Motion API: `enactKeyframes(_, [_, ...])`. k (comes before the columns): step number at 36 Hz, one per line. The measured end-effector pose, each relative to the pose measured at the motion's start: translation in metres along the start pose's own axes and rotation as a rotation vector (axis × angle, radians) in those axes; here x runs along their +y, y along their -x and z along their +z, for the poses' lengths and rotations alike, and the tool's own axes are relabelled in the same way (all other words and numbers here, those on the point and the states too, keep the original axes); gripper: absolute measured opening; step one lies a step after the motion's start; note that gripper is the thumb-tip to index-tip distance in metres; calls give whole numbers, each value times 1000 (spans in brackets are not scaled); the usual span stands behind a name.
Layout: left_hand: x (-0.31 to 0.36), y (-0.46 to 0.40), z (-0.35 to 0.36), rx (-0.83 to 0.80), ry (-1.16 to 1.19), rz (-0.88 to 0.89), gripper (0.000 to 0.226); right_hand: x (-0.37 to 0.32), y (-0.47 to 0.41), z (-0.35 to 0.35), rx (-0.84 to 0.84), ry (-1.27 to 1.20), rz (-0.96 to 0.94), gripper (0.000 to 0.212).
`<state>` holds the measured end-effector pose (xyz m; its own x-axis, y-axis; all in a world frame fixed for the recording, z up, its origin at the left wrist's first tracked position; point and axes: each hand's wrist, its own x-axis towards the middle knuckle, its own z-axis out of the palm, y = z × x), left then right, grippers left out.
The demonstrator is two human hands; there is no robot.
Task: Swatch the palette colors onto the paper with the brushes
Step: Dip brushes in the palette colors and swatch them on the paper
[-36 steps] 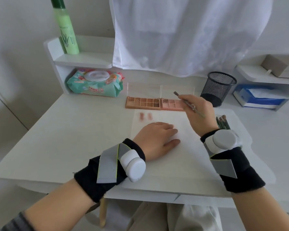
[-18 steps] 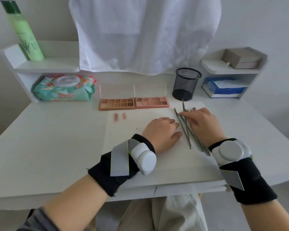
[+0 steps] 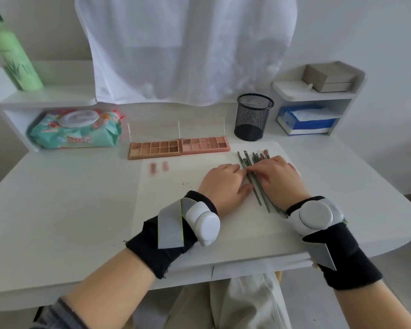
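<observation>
Hands met near the middle of the frame, over the right part of the paper [image 3: 176,210]. The left hand [image 3: 224,186] lay palm down on the sheet with its fingers fairly straight and close together, its fingertips reaching the nearest brush handles. The right hand [image 3: 275,179] rested on top of the brushes [image 3: 256,186], fingers bent down over the handles; whether it pinched one brush or only pressed on the bunch could not be made out.

The brushes lay side by side on the right part of the paper, their long axes running from the lower right up toward the upper left, bristle tips pointing away toward the mesh cup [image 3: 253,117]. Their lower ends were hidden under the right wrist band [image 3: 316,214], and the middle of most handles was covered by the right hand, so their number was hard to tell.

Two palettes [image 3: 178,147] sat open just above the top edge of the paper, side by side and touching, lids raised behind them. Two small reddish swatches [image 3: 159,167] showed in the upper left corner of the sheet, with a few dark specks lower down near the left hand.

On the worktop [image 3: 57,210], a pack of wipes [image 3: 75,131] lay to the left of the palettes.
</observation>
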<state>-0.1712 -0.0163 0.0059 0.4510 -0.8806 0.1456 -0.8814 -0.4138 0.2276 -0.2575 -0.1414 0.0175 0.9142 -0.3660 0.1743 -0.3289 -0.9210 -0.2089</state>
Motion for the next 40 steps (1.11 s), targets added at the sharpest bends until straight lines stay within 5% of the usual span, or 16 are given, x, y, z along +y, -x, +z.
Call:
enactKeyframes(21, [8,-6,3,18,42,10,45,11,0,-2,123,-189,246,8])
enactKeyframes(40, [6,-7,4,-6,58,1,45,13,-7,-1,150,-363,457,10])
